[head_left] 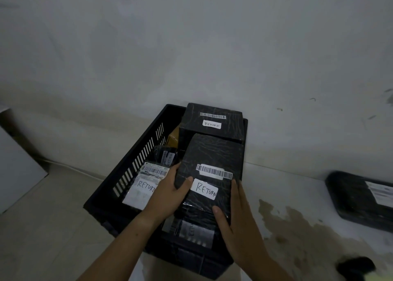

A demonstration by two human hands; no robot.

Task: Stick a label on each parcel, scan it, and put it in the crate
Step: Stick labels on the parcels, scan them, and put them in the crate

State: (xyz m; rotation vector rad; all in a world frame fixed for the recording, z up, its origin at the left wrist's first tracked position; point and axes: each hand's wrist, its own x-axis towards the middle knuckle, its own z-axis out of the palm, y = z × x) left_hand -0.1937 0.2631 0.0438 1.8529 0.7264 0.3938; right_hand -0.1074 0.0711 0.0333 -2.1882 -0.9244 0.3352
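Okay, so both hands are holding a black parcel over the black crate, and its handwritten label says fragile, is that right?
Not quite. The handwritten label on the black parcel reads RETURN, not fragile, as the head view shows. The rest holds: the left hand and the right hand both hold it over the black crate.

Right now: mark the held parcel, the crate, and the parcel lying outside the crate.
held parcel [212,153]: head view, bare black wrap above its barcode.
crate [138,159]: head view, slotted left wall.
parcel outside the crate [346,197]: head view, black wrap left of its label.
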